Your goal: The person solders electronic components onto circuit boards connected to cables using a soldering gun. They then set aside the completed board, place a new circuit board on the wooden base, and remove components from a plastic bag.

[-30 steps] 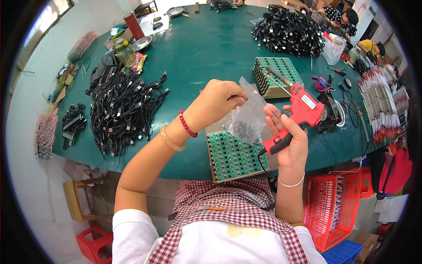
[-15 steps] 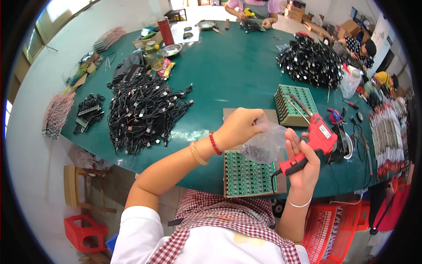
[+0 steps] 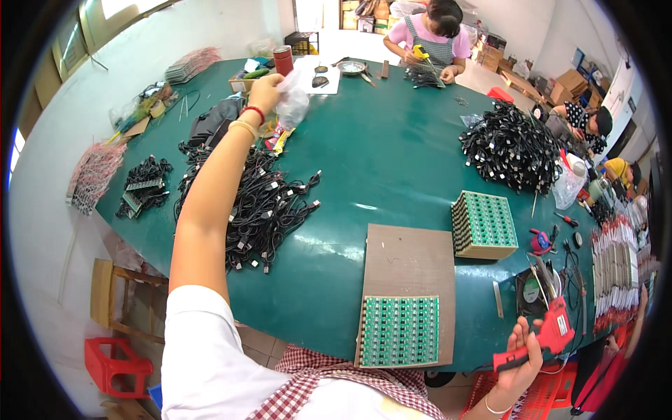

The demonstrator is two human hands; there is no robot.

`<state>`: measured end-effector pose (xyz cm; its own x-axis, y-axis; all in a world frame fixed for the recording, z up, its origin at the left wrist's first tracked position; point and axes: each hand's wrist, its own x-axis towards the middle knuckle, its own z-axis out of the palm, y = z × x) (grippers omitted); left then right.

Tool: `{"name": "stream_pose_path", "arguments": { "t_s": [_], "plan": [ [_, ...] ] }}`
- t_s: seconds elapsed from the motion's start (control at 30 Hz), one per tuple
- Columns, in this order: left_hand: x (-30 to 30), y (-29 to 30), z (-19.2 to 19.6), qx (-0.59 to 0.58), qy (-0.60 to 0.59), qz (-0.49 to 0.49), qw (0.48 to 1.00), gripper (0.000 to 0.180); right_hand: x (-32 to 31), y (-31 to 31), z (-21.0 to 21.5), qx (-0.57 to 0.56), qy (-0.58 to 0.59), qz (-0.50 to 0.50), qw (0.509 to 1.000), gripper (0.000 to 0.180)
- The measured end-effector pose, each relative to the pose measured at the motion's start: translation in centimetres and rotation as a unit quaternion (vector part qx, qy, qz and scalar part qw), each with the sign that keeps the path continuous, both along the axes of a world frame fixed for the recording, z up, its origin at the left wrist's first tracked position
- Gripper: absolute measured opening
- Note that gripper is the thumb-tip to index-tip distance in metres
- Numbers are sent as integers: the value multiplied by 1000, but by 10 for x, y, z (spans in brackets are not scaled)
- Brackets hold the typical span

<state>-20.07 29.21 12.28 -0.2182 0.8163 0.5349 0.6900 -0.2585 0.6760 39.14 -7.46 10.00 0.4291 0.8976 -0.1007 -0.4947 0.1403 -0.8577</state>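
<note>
Plastic bag pinched in left hand above far table edge; right hand grips red glue gun at near edge.

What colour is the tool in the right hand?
Red, with a black grip: the glue gun in the right hand, seen in the head view.
</note>
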Motion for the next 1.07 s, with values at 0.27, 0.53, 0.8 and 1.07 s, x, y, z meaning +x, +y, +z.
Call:
{"name": "stream_pose_path", "arguments": {
  "t_s": [0.27, 0.53, 0.8, 1.07],
  "plan": [
    [-121, 25, -46, -24, 118, 207, 971, 18, 11, 17, -9, 1, 24, -16, 1000, 35],
    [-115, 22, -45, -75, 1, 175, 982, 21, 2, 22, -12, -17, 29, -20, 999, 34],
    [-136, 32, -57, -7, 162, 166, 973, 18, -6, 22, -8, -37, 18, -49, 998, 35],
    [-130, 48, -64, -38, 115, 286, 951, 55, 1, 15, -9, -35, 8, -66, 997, 37]
  ]
}}
